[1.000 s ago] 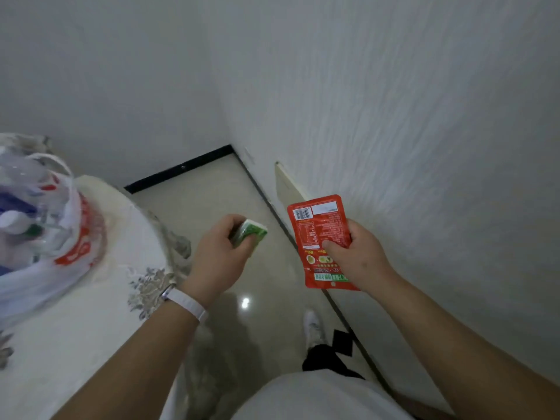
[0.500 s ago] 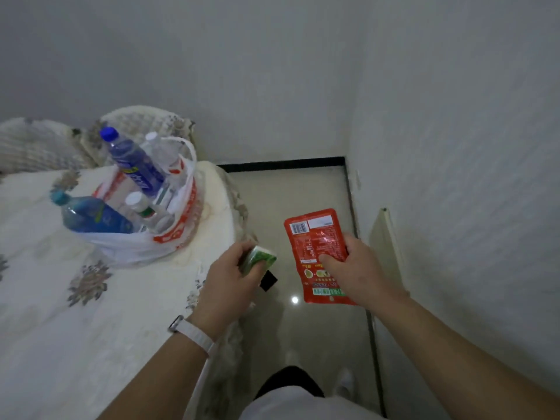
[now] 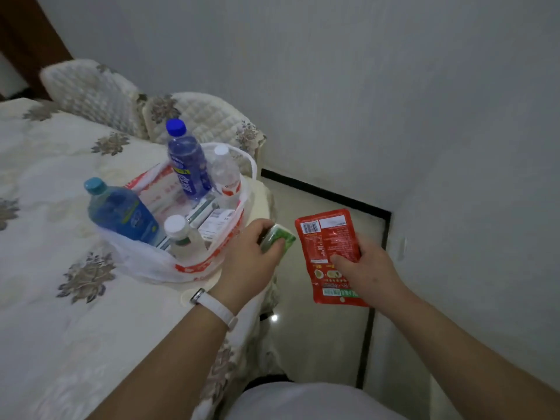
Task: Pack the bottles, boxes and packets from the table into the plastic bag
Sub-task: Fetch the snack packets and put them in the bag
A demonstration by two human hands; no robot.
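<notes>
A white plastic bag (image 3: 151, 265) with red print stands open on the counter (image 3: 60, 313), which is draped in a cream cloth with grey flower motifs. Inside the bag, on its left side, a blue bottle with a teal cap (image 3: 121, 213) leans outward. Near the bag's front wall stands a small bottle with a white cap (image 3: 181, 237). At the back of the bag a dark blue bottle with a blue cap (image 3: 188, 165) rises tallest, and a clear bottle (image 3: 225, 174) stands just beside it. Flat boxes (image 3: 216, 221) lie low in the bag between the bottles. Behind the bag are two quilted chair backs (image 3: 206, 116). Just right of the bag's rim hovers the left hand (image 3: 248, 259), a white wristband (image 3: 215, 307) on its wrist. Its fingers (image 3: 263, 227) and thumb are curled around a small green packet (image 3: 280, 237), held off the counter's edge. Further right of the bag, over the tiled floor (image 3: 321, 344), a red packet (image 3: 327, 237) is held upright, barcode at the top. The right hand (image 3: 366, 268) pinches its lower right part, thumb on the face, fingers hidden behind.
</notes>
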